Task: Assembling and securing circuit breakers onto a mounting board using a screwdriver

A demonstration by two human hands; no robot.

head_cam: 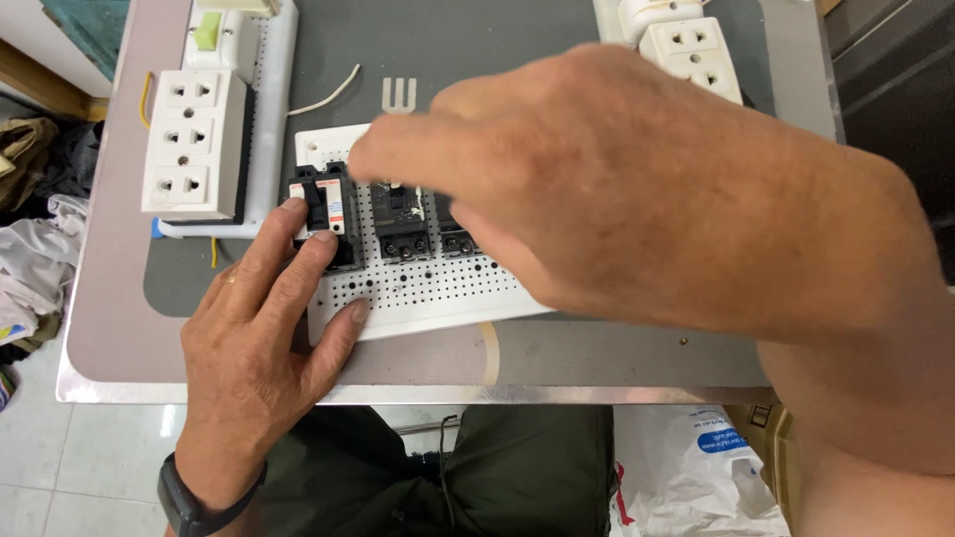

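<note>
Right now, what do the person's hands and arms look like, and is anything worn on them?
Both hands are bare, without gloves. The left hand has a thin ring on one finger and a dark wristband. The right hand and its forearm show no sleeve, ring or band.

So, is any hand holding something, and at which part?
The left hand presses the white perforated board and touches the left breaker. The right hand's fingertips are hidden.

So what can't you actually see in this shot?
- Head view: the right hand covers the third breaker and much of the perforated board.
- Its fingertips are blurred; contact with the middle breaker is unclear.
- The top edge cuts off the right-hand sockets.
</note>
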